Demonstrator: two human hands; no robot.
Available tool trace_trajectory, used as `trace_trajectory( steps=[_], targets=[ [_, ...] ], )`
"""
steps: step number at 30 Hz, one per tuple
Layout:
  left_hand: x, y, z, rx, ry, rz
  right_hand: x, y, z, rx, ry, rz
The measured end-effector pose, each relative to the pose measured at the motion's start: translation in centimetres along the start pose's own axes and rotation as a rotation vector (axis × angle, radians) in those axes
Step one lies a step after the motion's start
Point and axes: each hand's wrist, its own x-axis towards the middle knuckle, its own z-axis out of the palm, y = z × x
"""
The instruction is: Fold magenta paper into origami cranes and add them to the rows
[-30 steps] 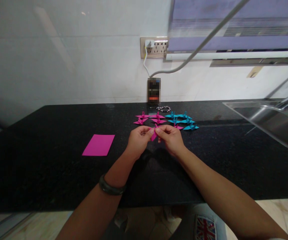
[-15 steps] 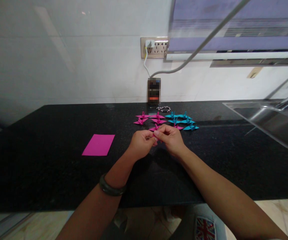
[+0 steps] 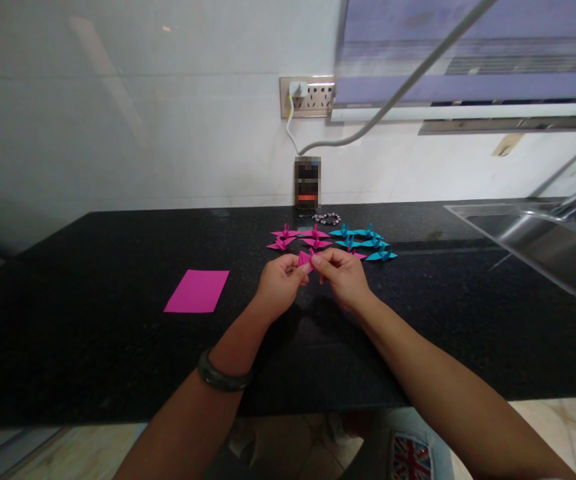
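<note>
My left hand (image 3: 279, 285) and my right hand (image 3: 344, 277) meet above the black counter (image 3: 93, 320), both pinching a small folded pink paper piece (image 3: 305, 261) between the fingertips. Just beyond the hands lie several finished pink paper cranes (image 3: 295, 238) and, to their right, several blue paper cranes (image 3: 365, 241). A flat pink paper sheet (image 3: 197, 291) lies on the counter to the left of my left hand. A dark bangle sits on my left wrist.
A phone (image 3: 308, 182) leans on the wall behind the cranes, cabled to a wall socket (image 3: 307, 96). A bead bracelet (image 3: 327, 218) lies beside it. A steel sink (image 3: 538, 235) is at the right. The counter's front edge runs below my forearms.
The hands have stayed together over the same spot, working the pink piece; it showed below the fingers a second ago and now shows above them, between the fingertips.
</note>
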Motion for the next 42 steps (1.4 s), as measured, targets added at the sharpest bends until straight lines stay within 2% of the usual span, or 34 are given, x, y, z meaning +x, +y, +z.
trace_trajectory(
  steps=[7, 10, 13, 16, 21, 25, 33, 36, 39, 42],
  targets=[
    [0.2, -0.1, -0.3, -0.197, 0.098, -0.074, 0.2, 0.3, 0.0, 0.110, -0.023, 0.090],
    [0.5, -0.3, -0.7, -0.147, 0.119, -0.049, 0.2, 0.1, 0.1, 0.119, -0.018, 0.102],
    [0.6, -0.3, -1.0, -0.071, 0.082, -0.046, 0.2, -0.1, 0.1, 0.081, -0.018, 0.089],
    [0.5, 0.1, -1.2, -0.109, 0.069, -0.080, 0.1, -0.1, 0.1, 0.077, -0.041, 0.125],
    [0.4, 0.3, -1.4, -0.294, 0.086, -0.103, -0.5, 0.0, 0.4, 0.179, -0.217, 0.229],
    [0.6, -0.2, -1.5, -0.306, 0.096, -0.085, -1.1, 0.4, 1.0, 0.191, -0.318, 0.247],
    [0.6, -0.1, -1.4, -0.247, 0.122, -0.123, -0.7, 0.9, 1.3, 0.169, -0.139, 0.224],
    [0.6, -0.1, -1.4, -0.232, 0.147, -0.128, -0.7, 1.0, 1.2, -0.004, -0.105, 0.104],
    [0.6, -0.2, -1.3, -0.158, 0.146, -0.093, -0.8, 1.3, 1.0, -0.225, -0.011, -0.046],
    [0.5, -0.2, -1.0, -0.135, 0.022, -0.047, -0.7, 1.4, 0.6, -0.330, 0.100, -0.094]
  ],
)
